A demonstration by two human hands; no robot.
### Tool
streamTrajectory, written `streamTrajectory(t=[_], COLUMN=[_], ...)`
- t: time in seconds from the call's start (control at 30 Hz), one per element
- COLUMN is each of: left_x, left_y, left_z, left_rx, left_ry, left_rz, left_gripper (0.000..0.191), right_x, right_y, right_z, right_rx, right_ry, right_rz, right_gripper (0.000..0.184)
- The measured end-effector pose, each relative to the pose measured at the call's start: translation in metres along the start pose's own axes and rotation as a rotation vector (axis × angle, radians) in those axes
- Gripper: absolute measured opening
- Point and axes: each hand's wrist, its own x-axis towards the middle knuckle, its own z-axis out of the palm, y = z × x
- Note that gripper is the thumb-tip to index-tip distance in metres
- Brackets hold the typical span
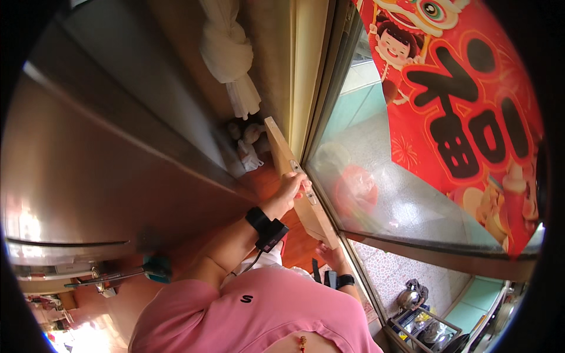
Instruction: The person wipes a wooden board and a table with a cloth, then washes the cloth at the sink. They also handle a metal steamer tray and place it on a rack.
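A light wooden board (314,214), narrow edge up, slants beside the frame of a glass door. Pale fittings or slots mark its top edge. My left hand (293,187) grips that edge near its middle, thumb and fingers closed over it. Against the board's near end rests my right hand (329,255), holding it from below; part of this hand is hidden by the board. Both wrists wear black straps with small devices. The board's lower side is mostly out of sight.
A large metallic appliance (88,163) fills the left. The glass door (397,212) on the right carries a red poster (423,132) with writing. A knotted white curtain (227,55) hangs ahead, above plastic bags (250,156). A metal rack (426,324) stands at lower right.
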Motion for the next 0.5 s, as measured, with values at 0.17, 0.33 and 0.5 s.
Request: streamTrajectory(t=[0.17, 0.33, 0.5], left_x=[0.058, 0.119, 0.165], left_y=[0.031, 0.059, 0.069], left_z=[-0.029, -0.055, -0.092], left_rx=[-0.016, -0.117, -0.067], left_ry=[0.186, 0.308, 0.361], left_rz=[0.01, 0.016, -0.018], left_gripper=[0.014, 0.02, 0.019], right_x=[0.071, 0.125, 0.164], right_y=[-0.01, -0.031, -0.039], right_z=[0.047, 0.093, 0.117], right_rx=[-0.006, -0.018, 0.025], right_ry=[-0.001, 0.005, 0.01], right_rz=[0.015, 0.068, 0.109], right_gripper=[0.027, 0.044, 0.067])
